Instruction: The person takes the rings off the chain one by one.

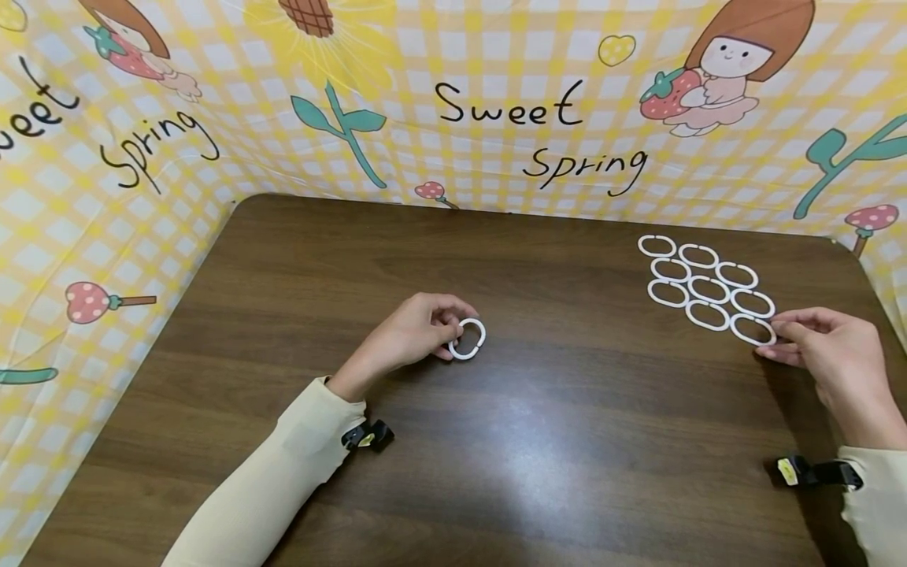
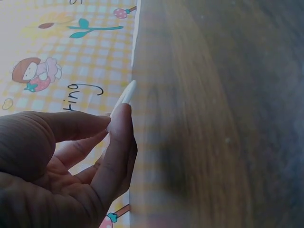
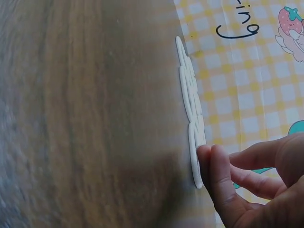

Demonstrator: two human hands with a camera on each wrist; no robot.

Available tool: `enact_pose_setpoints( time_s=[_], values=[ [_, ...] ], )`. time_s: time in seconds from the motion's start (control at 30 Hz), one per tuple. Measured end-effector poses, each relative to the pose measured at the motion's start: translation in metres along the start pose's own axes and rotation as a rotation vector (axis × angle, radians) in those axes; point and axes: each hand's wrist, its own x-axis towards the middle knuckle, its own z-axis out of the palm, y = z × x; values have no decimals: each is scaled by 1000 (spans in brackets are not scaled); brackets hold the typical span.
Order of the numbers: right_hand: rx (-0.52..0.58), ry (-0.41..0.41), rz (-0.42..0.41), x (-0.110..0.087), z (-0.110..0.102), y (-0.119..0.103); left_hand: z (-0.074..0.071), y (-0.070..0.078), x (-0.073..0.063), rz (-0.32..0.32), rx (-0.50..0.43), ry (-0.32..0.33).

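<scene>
In the head view my left hand [image 1: 414,335] pinches a white oval ring [image 1: 485,334] with a small split in its side, tilted up near the middle of the table. The left wrist view shows this ring [image 2: 128,91] edge-on between thumb and fingertips. At the right, my right hand [image 1: 846,354] pinches the right end of the nearest ring [image 1: 732,327] in a group of similar white split rings [image 1: 731,298]. Those lie flat, side by side in slanting rows. From the right wrist, the gripped ring [image 3: 192,152] is seen edge-on at the fingertips.
A dark brown wooden table [image 1: 283,488] has rounded far corners. Yellow-checked printed cloth [image 1: 489,157] hangs along its back and sides, close behind the ring group. Black wrist cameras sit at the left sleeve [image 1: 262,480] and right sleeve [image 1: 879,488].
</scene>
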Motion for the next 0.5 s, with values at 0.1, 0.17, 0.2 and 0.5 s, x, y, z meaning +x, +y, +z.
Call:
enact_pose_setpoints(
  time_s=[0.1, 0.17, 0.2, 0.5],
  values=[
    [43, -16, -7, -2, 1, -1, 0, -1, 0, 9, 27, 1],
    [52, -17, -9, -3, 1, -2, 0, 0, 0, 9, 36, -3],
    [47, -15, -9, -3, 1, -3, 1, 0, 0, 7, 37, -5],
    [-130, 12, -8, -5, 4, -6, 4, 4, 4, -16, 2, -18]
  ],
)
